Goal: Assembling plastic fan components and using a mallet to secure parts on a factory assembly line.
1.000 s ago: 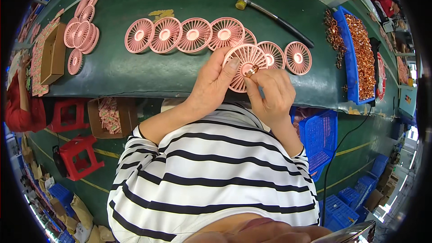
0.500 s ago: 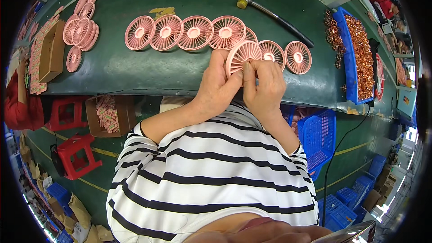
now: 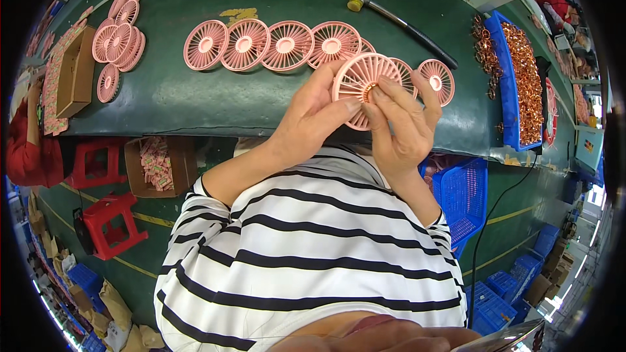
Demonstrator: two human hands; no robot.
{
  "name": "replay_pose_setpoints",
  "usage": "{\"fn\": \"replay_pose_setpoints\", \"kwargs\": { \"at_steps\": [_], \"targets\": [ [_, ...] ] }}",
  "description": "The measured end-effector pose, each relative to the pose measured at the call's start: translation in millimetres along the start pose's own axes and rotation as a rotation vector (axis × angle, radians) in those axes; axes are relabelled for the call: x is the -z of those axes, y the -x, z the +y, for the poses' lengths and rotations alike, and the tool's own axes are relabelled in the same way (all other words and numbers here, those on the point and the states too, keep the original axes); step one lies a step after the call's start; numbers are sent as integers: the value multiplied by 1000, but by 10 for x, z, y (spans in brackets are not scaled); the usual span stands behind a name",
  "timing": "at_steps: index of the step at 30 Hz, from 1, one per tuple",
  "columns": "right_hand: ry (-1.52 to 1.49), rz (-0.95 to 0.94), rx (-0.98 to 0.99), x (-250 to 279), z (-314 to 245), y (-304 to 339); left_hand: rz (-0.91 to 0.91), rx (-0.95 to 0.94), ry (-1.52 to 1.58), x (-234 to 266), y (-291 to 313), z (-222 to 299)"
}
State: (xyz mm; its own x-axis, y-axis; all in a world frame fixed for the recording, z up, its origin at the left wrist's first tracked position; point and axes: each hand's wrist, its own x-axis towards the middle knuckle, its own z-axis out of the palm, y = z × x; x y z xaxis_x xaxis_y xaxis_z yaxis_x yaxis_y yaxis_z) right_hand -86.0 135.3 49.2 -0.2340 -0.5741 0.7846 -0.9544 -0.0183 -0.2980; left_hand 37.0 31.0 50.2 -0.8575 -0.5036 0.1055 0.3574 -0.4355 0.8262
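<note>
My left hand [image 3: 313, 112] grips a round pink fan grille [image 3: 360, 69] by its left rim, thumb across the spokes. The grille is tilted up above the table's near edge. At its centre shows a copper-coloured ring [image 3: 368, 91]. The fingertips of my right hand [image 3: 405, 124] are closed on this ring at the hub, partly covering it. Directly behind the held grille are more pink grilles, one [image 3: 435, 83] lying flat to the right. A row of overlapping grilles [image 3: 285, 46] runs off to the left.
A hammer [image 3: 407, 28] with a yellow head lies at the back. On the right stands a blue tray [image 3: 505, 85] of copper-coloured rings, with loose ones beside it. More grilles [image 3: 119, 44] are piled at left by a cardboard box [image 3: 77, 78]. A red stool [image 3: 114, 227] stands below.
The held grille has turned to face up more, showing the copper-coloured ring at its hub. My right hand has shifted right and its fingers have spread over the centre.
</note>
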Motion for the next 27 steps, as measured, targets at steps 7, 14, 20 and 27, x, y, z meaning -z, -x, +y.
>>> {"fn": "replay_pose_setpoints", "kwargs": {
  "at_steps": [7,14,20,27],
  "targets": [
    [-234,-35,-220,-54,-16,37,74,115,-225,11,-12,-19],
    [-363,-451,-11,212,260,-97,-2,340,38,-10,62,162],
    [-405,-416,39,268,335,-69,-95,308,-122,-62,-26,82],
    [-187,-98,-591,298,909,89,509,-395,-721,424,-69,217]
  ]
}}
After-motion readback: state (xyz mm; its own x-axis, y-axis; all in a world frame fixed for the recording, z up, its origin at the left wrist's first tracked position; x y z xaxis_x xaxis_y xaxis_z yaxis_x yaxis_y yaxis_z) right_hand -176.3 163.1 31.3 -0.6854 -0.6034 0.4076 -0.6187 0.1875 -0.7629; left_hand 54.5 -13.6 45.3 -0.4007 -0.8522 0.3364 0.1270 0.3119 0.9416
